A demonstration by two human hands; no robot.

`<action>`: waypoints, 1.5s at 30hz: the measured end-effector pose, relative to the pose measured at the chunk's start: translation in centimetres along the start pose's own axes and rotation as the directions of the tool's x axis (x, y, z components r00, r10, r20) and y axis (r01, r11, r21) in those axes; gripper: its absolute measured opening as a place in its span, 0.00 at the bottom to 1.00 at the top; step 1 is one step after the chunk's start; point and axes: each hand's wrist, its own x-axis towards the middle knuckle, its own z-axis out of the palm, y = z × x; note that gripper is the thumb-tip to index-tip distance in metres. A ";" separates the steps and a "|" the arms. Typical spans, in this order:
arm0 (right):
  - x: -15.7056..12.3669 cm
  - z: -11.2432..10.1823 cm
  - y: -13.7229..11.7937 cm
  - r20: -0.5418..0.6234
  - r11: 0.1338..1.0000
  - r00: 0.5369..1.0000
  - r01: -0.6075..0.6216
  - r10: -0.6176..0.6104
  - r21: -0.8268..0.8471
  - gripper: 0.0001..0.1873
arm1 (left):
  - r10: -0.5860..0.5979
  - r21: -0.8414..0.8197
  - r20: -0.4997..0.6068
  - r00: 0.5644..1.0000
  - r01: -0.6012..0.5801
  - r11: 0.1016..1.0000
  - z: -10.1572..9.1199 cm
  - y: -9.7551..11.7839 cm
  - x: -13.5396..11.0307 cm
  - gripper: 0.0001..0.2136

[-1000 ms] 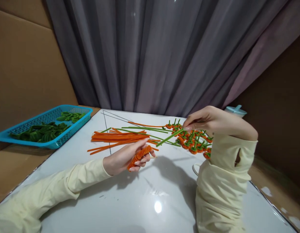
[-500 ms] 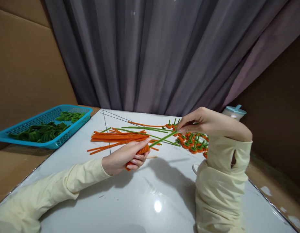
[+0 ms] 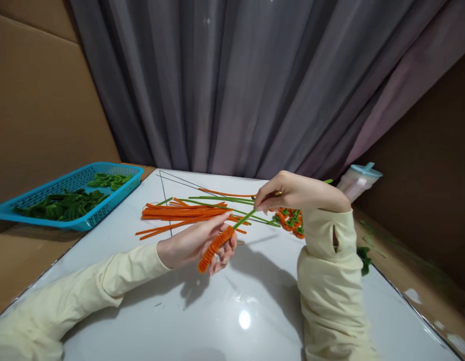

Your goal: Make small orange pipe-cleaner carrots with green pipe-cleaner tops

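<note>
An orange pipe-cleaner coil (image 3: 216, 249), wound like a small carrot, slants down from a straight green pipe cleaner (image 3: 244, 218). My right hand (image 3: 283, 193) pinches this green stem between thumb and fingertips above the coil. The stem's far end (image 3: 328, 181) shows past the back of the wrist. My left hand (image 3: 202, 239) is opened behind the coil, thumb lifted and fingers spread, so the whole coil shows. The coil lies against or just in front of those fingers; which one cannot be told.
Straight orange pipe cleaners (image 3: 183, 212) and green ones (image 3: 221, 199) lie behind my hands. Finished orange-and-green pieces (image 3: 291, 220) sit partly behind my right arm. A blue basket (image 3: 82, 220) with green loops stands left; a lidded cup (image 3: 358, 180) stands right.
My left fingers have loosened from around the coil, which is now in full view. My right hand has moved left and a little down, closer to the coil, still pinching green stem.
</note>
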 end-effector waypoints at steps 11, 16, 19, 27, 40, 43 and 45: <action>-0.1 -0.2 1.0 0.027 0.992 1.000 -0.014 0.010 0.122 0.16 | -0.015 0.099 -0.115 0.993 0.026 0.995 1.2 1.0 -0.4 0.21; 1.0 0.3 0.2 0.070 0.990 0.994 0.070 -0.079 0.121 0.13 | 0.012 0.125 -0.124 0.992 0.004 0.992 1.4 1.0 -0.4 0.21; 1.8 0.7 -0.2 0.111 0.984 0.985 0.116 -0.131 0.132 0.12 | 0.018 0.126 -0.136 0.990 -0.001 0.992 1.3 0.9 -0.4 0.21; 3.5 1.7 -0.2 0.170 0.980 0.969 0.162 -0.180 0.113 0.11 | 0.023 0.119 -0.173 0.985 -0.003 0.993 1.1 0.8 -0.2 0.21; 1.6 0.8 0.4 0.040 0.998 0.997 0.062 -0.063 0.027 0.11 | 0.111 0.142 -0.139 0.984 -0.091 0.986 1.0 0.5 0.0 0.16; 2.0 0.9 0.0 0.048 0.994 0.993 0.103 -0.104 0.021 0.10 | 0.108 0.104 -0.168 0.980 -0.091 0.990 1.1 0.4 0.1 0.16; 2.2 1.0 -0.2 0.054 0.993 0.991 0.119 -0.120 0.027 0.10 | 0.113 0.077 -0.191 0.975 -0.100 0.992 1.2 0.3 0.1 0.17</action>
